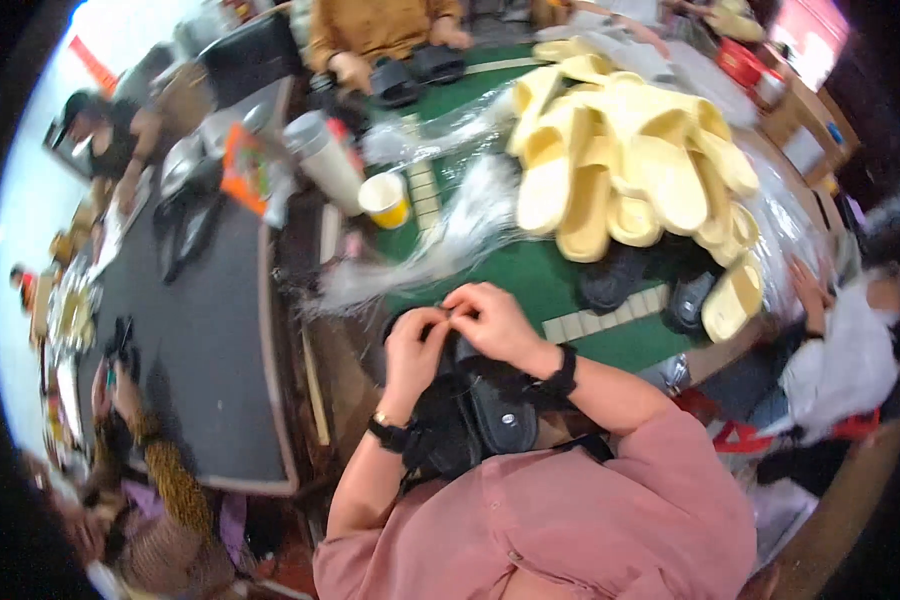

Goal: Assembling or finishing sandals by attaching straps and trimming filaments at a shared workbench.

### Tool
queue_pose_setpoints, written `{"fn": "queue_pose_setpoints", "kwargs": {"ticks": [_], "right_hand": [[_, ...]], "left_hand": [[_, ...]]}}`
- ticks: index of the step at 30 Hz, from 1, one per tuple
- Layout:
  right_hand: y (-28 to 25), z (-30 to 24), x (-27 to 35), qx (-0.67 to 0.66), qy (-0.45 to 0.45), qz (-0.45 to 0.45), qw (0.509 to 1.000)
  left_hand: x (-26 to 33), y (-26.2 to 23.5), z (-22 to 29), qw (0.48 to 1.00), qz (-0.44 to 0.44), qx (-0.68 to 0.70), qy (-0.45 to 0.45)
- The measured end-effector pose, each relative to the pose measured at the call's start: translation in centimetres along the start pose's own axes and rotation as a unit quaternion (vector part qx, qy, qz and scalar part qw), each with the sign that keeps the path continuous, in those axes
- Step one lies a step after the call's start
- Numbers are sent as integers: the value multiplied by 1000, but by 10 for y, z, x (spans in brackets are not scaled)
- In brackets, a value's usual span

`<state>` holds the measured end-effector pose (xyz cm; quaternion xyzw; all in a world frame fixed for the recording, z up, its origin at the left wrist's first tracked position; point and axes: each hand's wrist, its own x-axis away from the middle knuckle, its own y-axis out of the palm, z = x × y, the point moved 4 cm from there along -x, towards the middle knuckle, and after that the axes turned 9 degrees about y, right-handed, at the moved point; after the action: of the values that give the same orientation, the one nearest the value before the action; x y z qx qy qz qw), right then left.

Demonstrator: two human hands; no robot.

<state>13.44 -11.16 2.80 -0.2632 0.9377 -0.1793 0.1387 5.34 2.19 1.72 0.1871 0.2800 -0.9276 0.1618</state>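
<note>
My left hand (413, 345) and my right hand (492, 318) meet fingertip to fingertip over the near edge of the green table. Both are closed in a pinch; what they hold is too small and blurred to name. Just below them, close to my body, lies a black slipper (503, 412) with a small pale mark on its strap. Another dark slipper (448, 432) is beside it, partly covered by my left wrist. Beyond my hands, a bundle of thin clear plastic strands (460, 225) stretches across the tabletop.
A tall pile of pale yellow slippers (630, 150) stands at the far right, with black slippers (610, 280) below it. A yellow-and-white cup (384, 200) and a grey cylinder (322, 160) stand at the left. Co-workers sit around; a dark table (210, 350) is at left.
</note>
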Motion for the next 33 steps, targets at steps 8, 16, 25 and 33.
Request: {"fn": "queue_pose_setpoints", "kwargs": {"ticks": [8,16,25,33], "right_hand": [[5,12,3,-48,73,-35,996],[5,15,2,-75,100,-84,989],[6,18,0,-79,97,-94,988],[7,24,-1,-79,77,-97,989]], "left_hand": [[3,5,-7,1000,6,-28,5],[9,5,-6,999,42,-1,11],[9,6,-8,999,46,2,2],[10,6,-9,999,47,-2,9]]}}
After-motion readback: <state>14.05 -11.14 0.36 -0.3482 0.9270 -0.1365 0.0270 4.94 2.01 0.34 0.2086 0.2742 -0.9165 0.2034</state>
